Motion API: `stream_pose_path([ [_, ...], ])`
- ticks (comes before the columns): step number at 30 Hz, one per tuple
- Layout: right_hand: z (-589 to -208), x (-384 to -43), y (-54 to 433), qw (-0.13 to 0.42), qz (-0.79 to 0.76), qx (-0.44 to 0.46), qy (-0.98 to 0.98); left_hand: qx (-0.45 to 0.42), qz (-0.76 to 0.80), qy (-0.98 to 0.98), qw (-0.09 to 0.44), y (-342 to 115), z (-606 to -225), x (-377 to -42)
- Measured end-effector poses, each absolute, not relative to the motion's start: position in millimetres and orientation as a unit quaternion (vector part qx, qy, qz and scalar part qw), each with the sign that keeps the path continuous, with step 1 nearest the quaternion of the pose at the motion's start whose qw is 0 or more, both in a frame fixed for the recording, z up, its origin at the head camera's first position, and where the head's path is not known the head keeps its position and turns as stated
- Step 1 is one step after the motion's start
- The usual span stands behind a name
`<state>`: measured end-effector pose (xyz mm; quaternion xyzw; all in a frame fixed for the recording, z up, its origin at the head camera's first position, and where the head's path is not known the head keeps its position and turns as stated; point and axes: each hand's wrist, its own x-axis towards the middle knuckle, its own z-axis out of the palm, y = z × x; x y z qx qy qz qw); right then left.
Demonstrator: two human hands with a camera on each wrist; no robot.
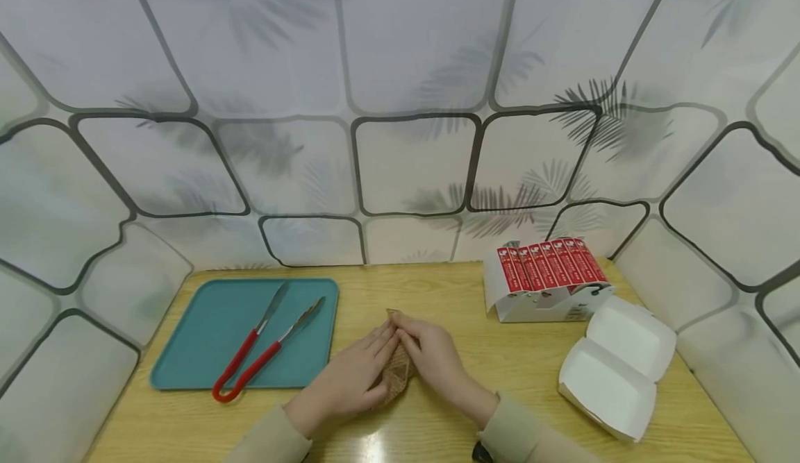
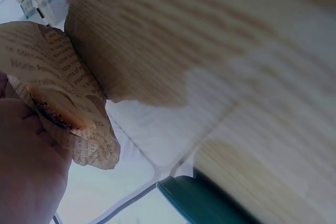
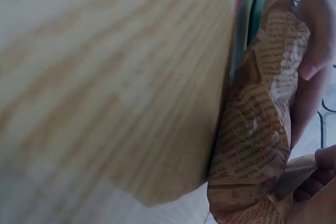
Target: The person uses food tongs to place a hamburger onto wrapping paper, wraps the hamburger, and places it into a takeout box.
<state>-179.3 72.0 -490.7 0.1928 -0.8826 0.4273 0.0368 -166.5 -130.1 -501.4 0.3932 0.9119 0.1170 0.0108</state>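
Observation:
A brown wrapping paper (image 1: 398, 374) printed with newspaper text lies folded into a bundle on the table. My left hand (image 1: 350, 378) rests along its left side, fingers straight and thumb toward the near end. At the far end my right hand (image 1: 436, 356) pinches a fold of the paper, its fingertips close to those of the left hand. The right wrist view shows the paper (image 3: 252, 145) crumpled, with a flap drawn out between thumb and fingers. Through a gap in the paper, the left wrist view shows a browned surface (image 2: 58, 109) with dark specks; the rest of it is hidden.
On the left, red-handled tongs (image 1: 261, 361) lie across a teal tray (image 1: 181, 345), handles over its near edge. A white carton (image 1: 537, 308) of red packets (image 1: 540, 268) stands at the back right. Nearer, a white takeaway box (image 1: 609, 383) lies with its lid open.

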Motion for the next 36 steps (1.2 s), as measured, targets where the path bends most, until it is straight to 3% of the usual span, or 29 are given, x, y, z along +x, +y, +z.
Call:
stream_pose_path([
  [14,-500.0,-172.9,72.8,0.082,0.332,0.233,-0.910,0.350,0.180,0.919,0.018,-140.2,-504.6,-168.5],
  [24,-501.8,-167.1,76.6,0.069,0.186,0.309,-0.930,0.370,0.139,0.918,-0.037,-150.9,-502.7,-164.5],
  [36,-503.1,-166.0,88.1,0.037,0.168,0.344,-0.923,0.397,0.069,0.915,-0.035,-152.1,-504.2,-147.2],
])
